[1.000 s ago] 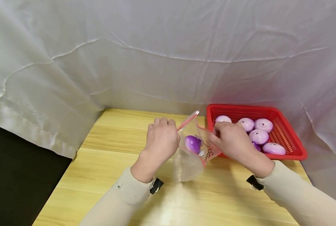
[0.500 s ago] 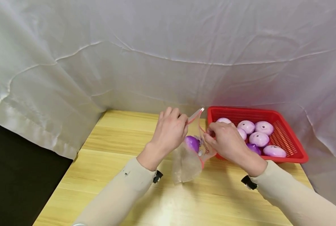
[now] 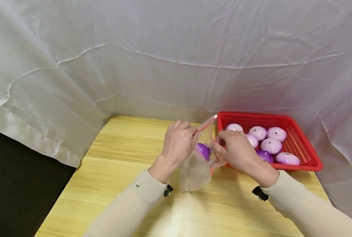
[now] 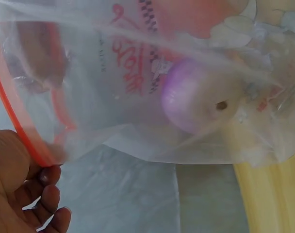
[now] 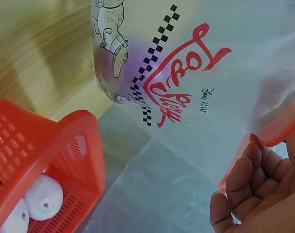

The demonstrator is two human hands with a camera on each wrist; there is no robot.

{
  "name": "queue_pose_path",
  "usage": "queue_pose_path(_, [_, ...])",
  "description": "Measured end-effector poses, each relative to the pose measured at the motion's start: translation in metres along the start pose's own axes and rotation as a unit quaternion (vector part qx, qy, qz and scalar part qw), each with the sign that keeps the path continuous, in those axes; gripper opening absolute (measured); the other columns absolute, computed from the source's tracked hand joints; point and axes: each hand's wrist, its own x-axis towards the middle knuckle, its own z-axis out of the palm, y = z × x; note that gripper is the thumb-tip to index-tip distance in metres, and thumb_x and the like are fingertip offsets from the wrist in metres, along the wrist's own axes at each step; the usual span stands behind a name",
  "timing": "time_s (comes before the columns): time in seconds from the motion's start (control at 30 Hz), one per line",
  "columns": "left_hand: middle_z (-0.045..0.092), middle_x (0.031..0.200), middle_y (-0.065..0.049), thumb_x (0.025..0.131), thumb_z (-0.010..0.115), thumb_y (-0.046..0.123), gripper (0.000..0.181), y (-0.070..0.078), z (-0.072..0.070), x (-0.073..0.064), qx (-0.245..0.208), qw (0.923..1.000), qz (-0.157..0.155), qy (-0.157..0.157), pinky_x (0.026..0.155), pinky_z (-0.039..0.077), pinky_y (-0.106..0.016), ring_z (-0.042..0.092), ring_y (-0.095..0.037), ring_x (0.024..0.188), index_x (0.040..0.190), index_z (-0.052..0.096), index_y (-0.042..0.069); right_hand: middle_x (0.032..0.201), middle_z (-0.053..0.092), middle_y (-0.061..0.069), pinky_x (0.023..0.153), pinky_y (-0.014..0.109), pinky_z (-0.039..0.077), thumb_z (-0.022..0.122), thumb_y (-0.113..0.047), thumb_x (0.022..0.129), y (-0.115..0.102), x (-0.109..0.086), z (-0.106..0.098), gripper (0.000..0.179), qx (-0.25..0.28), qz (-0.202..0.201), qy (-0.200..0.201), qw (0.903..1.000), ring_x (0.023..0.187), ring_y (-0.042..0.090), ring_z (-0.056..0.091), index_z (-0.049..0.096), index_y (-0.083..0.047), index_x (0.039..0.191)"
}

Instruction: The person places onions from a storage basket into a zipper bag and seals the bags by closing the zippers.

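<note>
Between my hands hangs a clear zip bag with a red-edged mouth, printed with red lettering and black checks. Inside it lies a purple onion, seen through the plastic as a pale violet onion in the left wrist view. My left hand pinches the bag's rim on the left side, its thumb and forefinger at the red strip. On the opposite side my right hand pinches the other edge of the mouth, holding it apart. A white slider sits at the bag's far corner.
A red plastic basket stands at the right, directly behind my right hand. Several onions lie in it, one darker purple onion among them. The wooden table spreads below, with a grey curtain behind.
My left hand has moved right and slightly forward, and the right hand slightly left. The bag's mouth has narrowed, covering more of the onion inside.
</note>
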Motion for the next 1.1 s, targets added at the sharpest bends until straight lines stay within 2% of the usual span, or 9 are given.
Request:
queue_pose_path(0.17, [0.077,0.09,0.003,0.096,0.077,0.027,0.014,0.002,0.001,-0.002,-0.01,0.9999,-0.012,-0.002,0.075,0.05,-0.031,0.063,-0.019,0.083,0.103,0.085,0.017,0.063,0.058,-0.005,0.07,0.045,0.044,0.073,-0.016,0.087,0.001,-0.001,0.001,0.019,-0.001,0.0,0.002,1.0,0.062,0.02,0.052,0.061,-0.016,0.072])
queue_pose_path(0.5, [0.076,0.084,0.0,0.098,0.075,0.022,0.015,0.002,0.002,-0.005,-0.009,0.9999,-0.002,-0.007,0.078,0.048,-0.03,0.062,-0.019,0.08,0.101,0.084,0.011,0.063,0.056,-0.005,0.07,0.044,0.043,0.075,-0.018,0.09,0.002,-0.003,0.0,0.022,-0.001,0.007,-0.007,0.9999,0.061,0.018,0.052,0.06,-0.016,0.074])
queue_pose_path(0.63, [0.075,0.084,0.0,0.099,0.072,0.022,0.016,0.004,-0.007,-0.007,-0.02,0.9988,-0.029,-0.032,0.079,0.052,-0.029,0.064,-0.019,0.084,0.1,0.084,0.011,0.063,0.056,-0.005,0.066,0.039,0.042,0.075,-0.018,0.091,0.0,-0.005,-0.002,0.022,0.012,0.02,-0.02,0.9995,0.061,0.016,0.05,0.06,-0.016,0.074])
queue_pose_path(0.73, [0.075,0.083,0.0,0.098,0.072,0.021,0.015,0.008,-0.022,-0.008,-0.064,0.9945,-0.063,-0.054,0.075,0.054,-0.031,0.066,-0.018,0.081,0.095,0.084,0.012,0.063,0.053,-0.005,0.06,0.033,0.04,0.071,-0.016,0.09,-0.005,-0.008,-0.006,0.021,0.037,0.037,-0.037,0.998,0.06,0.014,0.048,0.058,-0.017,0.073])
queue_pose_path(0.8, [0.075,0.082,0.001,0.098,0.071,0.021,0.016,0.01,-0.032,-0.008,-0.115,0.9875,-0.084,-0.066,0.072,0.054,-0.032,0.066,-0.016,0.077,0.092,0.083,0.012,0.062,0.05,-0.006,0.057,0.03,0.038,0.068,-0.014,0.088,-0.008,-0.01,-0.01,0.02,0.058,0.049,-0.046,0.996,0.059,0.012,0.046,0.057,-0.018,0.072])
queue_pose_path(0.87, [0.075,0.082,0.002,0.098,0.071,0.021,0.016,0.01,-0.036,-0.007,-0.176,0.9759,-0.104,-0.077,0.07,0.053,-0.032,0.064,-0.015,0.074,0.093,0.083,0.013,0.062,0.048,-0.007,0.056,0.028,0.036,0.067,-0.012,0.086,-0.011,-0.011,-0.013,0.019,0.075,0.059,-0.051,0.9942,0.059,0.01,0.044,0.056,-0.019,0.071])
queue_pose_path(1.0, [0.071,0.083,0.002,0.098,0.071,0.023,0.014,0.003,-0.028,-0.007,-0.28,0.9389,-0.169,-0.105,0.067,0.048,-0.029,0.057,-0.012,0.072,0.095,0.08,0.013,0.061,0.048,-0.009,0.055,0.026,0.036,0.067,-0.01,0.083,-0.013,-0.013,-0.012,0.019,0.087,0.059,-0.052,0.9931,0.058,0.008,0.043,0.056,-0.019,0.071])
queue_pose_path(1.1, [0.067,0.083,0.003,0.099,0.072,0.028,0.015,-0.003,-0.018,-0.011,-0.32,0.9119,-0.222,-0.128,0.065,0.046,-0.029,0.055,-0.012,0.072,0.093,0.075,0.015,0.063,0.049,-0.009,0.056,0.026,0.037,0.067,-0.01,0.083,-0.013,-0.015,-0.007,0.018,0.08,0.051,-0.047,0.9944,0.06,0.008,0.044,0.057,-0.019,0.071])
